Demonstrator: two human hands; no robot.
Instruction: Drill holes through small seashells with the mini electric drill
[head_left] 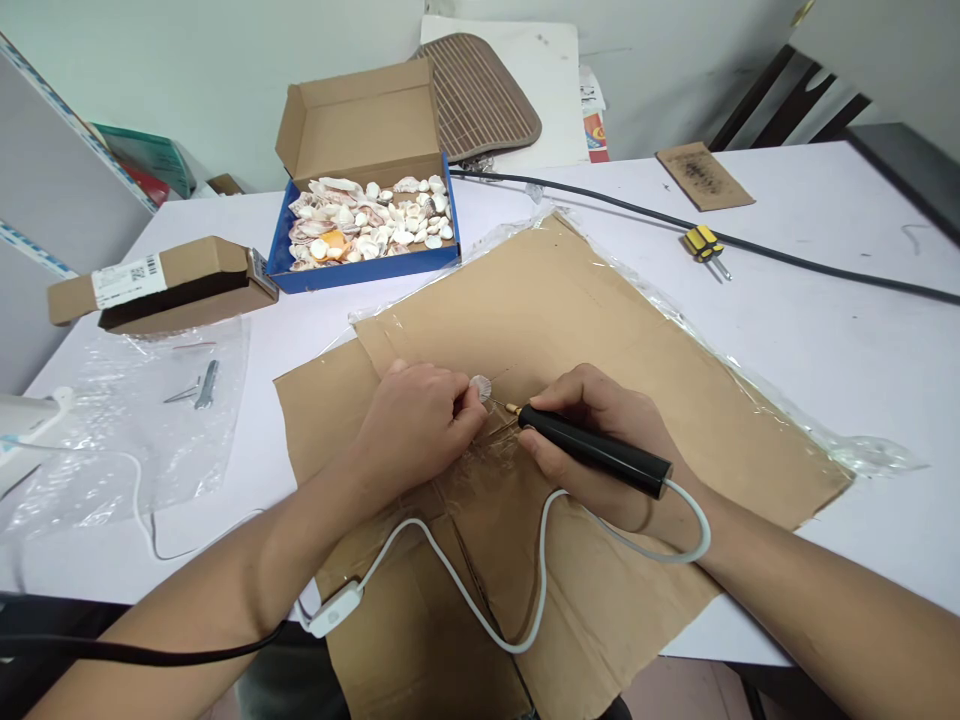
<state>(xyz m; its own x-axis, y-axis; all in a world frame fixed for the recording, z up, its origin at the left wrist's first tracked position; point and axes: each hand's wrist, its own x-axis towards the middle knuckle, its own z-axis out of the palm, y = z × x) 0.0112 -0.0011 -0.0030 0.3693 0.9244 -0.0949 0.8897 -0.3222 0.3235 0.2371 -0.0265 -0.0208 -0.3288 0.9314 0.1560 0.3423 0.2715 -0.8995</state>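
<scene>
My left hand (pixel 416 420) pinches a small pale seashell (pixel 480 385) against a sheet of brown cardboard (pixel 600 330). My right hand (pixel 600 420) grips a black pen-shaped electric tool (pixel 596 450), its thin metal tip (pixel 504 406) touching or almost touching the shell. A white cord (pixel 525 600) with an inline switch (pixel 335 609) loops from the tool's rear toward me.
A blue-sided cardboard box (pixel 360 268) full of seashells sits at the back left. A flat brown box (pixel 161 285) lies beside it. A clear plastic bag (pixel 135 420) holds small metal bits. A yellow-black screwdriver (pixel 703 245) and a black cable (pixel 750 245) lie on the white table (pixel 825 330).
</scene>
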